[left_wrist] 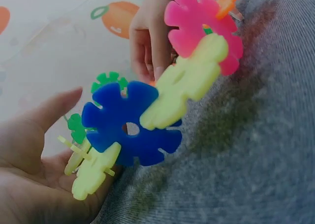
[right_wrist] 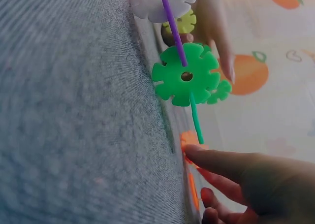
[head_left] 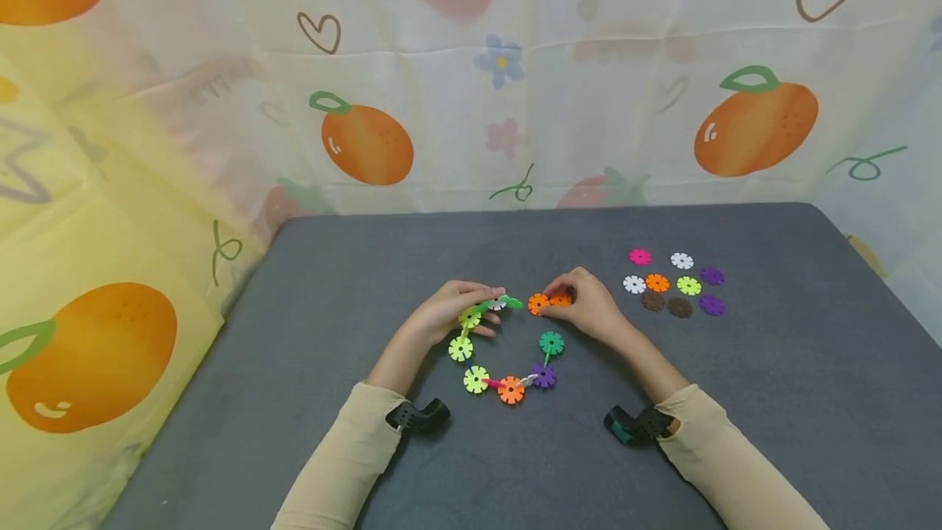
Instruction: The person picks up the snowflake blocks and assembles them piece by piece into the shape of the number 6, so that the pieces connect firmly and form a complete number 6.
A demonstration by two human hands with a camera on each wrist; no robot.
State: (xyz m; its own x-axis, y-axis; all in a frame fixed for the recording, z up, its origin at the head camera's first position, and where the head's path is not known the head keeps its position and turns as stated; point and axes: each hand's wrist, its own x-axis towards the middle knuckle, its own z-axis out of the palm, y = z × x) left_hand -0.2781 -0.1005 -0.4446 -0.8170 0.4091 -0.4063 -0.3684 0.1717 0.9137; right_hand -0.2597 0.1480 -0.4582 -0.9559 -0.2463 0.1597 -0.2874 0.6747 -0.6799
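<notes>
Sleeves (head_left: 334,456) reach in from frame-bottom; left hand (head_left: 441,311) apparently holds the disc chain (head_left: 470,386), fingers half-hidden; right hand (head_left: 591,307) pinches orange discs (head_left: 533,306): likely light, stiff, best gripped at rims.

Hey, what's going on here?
A person's left hand holds one end of a chain of colourful notched plastic discs, curved into an unclosed ring. Their right hand pinches orange notched plastic discs near the gap. Loose plastic discs in mixed colours lie farther right on the dark grey table.
</notes>
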